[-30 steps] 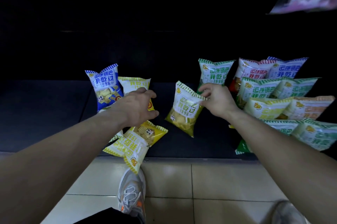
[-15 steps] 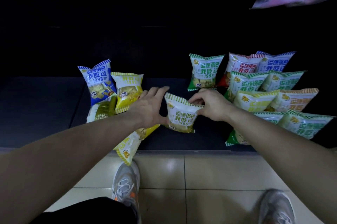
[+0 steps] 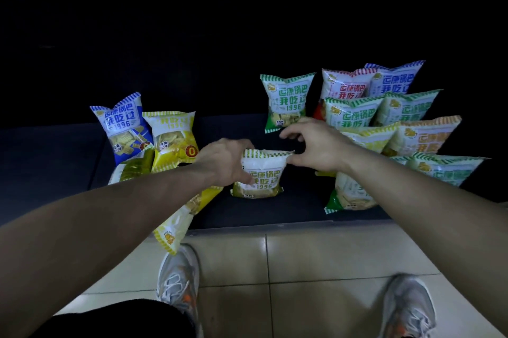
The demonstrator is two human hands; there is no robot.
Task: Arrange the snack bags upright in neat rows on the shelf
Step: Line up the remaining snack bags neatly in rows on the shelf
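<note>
Head view: the olive-and-white foil snack bag (image 3: 259, 176) stands upright mid-shelf, near the dark flat shelf's (image 3: 55, 161) front edge. The left hand (image 3: 224, 163) grips its left side. The right hand (image 3: 316, 149) hovers, fingers spread, thumb at its top corner.

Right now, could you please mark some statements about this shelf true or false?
1. The left hand grips the centre bag. True.
2. A blue bag stands leftmost on the shelf. True.
3. The red bag stands in the front row. False: it stands at the back, behind a green bag.
4. The right hand holds the red bag. False: it is beside the centre bag's top corner.
5. Every bag lies fully on the shelf. False: a yellow bag overhangs the front edge.
</note>
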